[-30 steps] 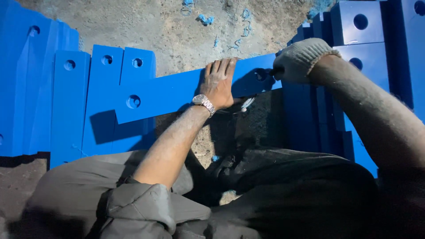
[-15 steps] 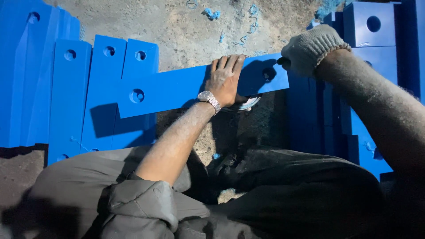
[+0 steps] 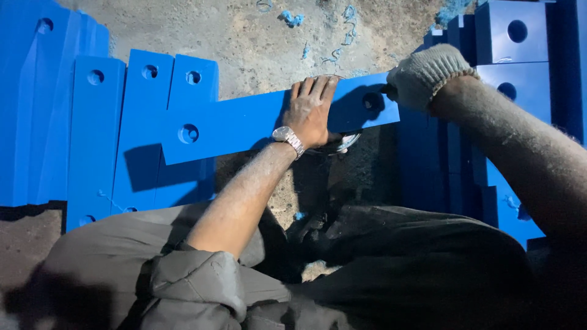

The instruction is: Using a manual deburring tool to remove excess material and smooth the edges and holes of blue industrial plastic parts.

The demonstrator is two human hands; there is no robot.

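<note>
A long flat blue plastic bar (image 3: pixel 244 122) with a round hole near each end lies across the middle, its left end resting on other blue bars. My bare left hand (image 3: pixel 310 111), a metal watch on its wrist, presses flat on the bar with the fingers curled over its far edge. My right hand (image 3: pixel 422 74), in a knitted work glove, is closed at the bar's right end beside the hole (image 3: pixel 371 101). It seems to grip a small dark tool whose tip is barely visible.
Several upright blue bars with holes (image 3: pixel 143 128) lie side by side at the left. Thick blue blocks with holes (image 3: pixel 520 55) are stacked at the right. Blue shavings (image 3: pixel 292 18) litter the dusty concrete floor (image 3: pixel 257 43). My grey-trousered legs (image 3: pixel 183 287) fill the foreground.
Both hands keep their places on the bar. The bar's right end has edged slightly to the right, and the view has shifted a little.
</note>
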